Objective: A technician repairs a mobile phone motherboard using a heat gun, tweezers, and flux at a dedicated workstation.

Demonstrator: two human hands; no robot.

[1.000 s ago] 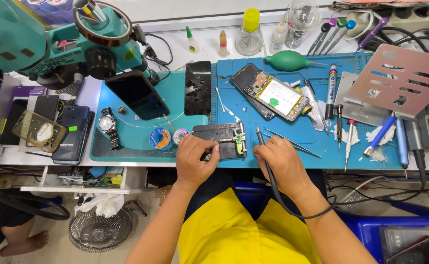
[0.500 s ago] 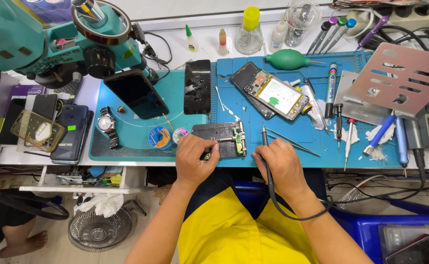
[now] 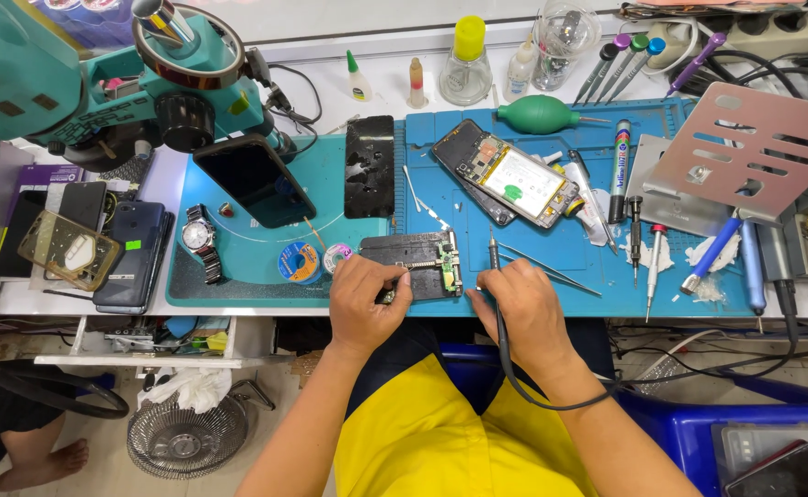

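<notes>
My left hand (image 3: 367,300) rests at the blue mat's front edge, its fingers pinched on the lower left of a black board holder (image 3: 395,250) that clamps a small green circuit board (image 3: 447,262). Whether a tool sits in those fingers is hidden. My right hand (image 3: 520,308) grips a thin soldering iron (image 3: 493,253), with the tip pointing away from me just right of the board. The iron's black cord (image 3: 551,398) loops down over my lap. An opened phone (image 3: 507,177) with its battery showing lies further back on the mat.
A teal microscope (image 3: 100,83) stands at the back left over a dark phone (image 3: 255,180). Solder spools (image 3: 299,261), a wristwatch (image 3: 199,237), tweezers (image 3: 547,267), screwdrivers (image 3: 636,235), bottles (image 3: 466,55) and a green air blower (image 3: 540,114) lie around. Several phones (image 3: 100,235) are stacked at left, and a perforated metal stand (image 3: 754,147) is at right.
Both hands stay at the board holder; my right hand and the iron have shifted only slightly to the left.
</notes>
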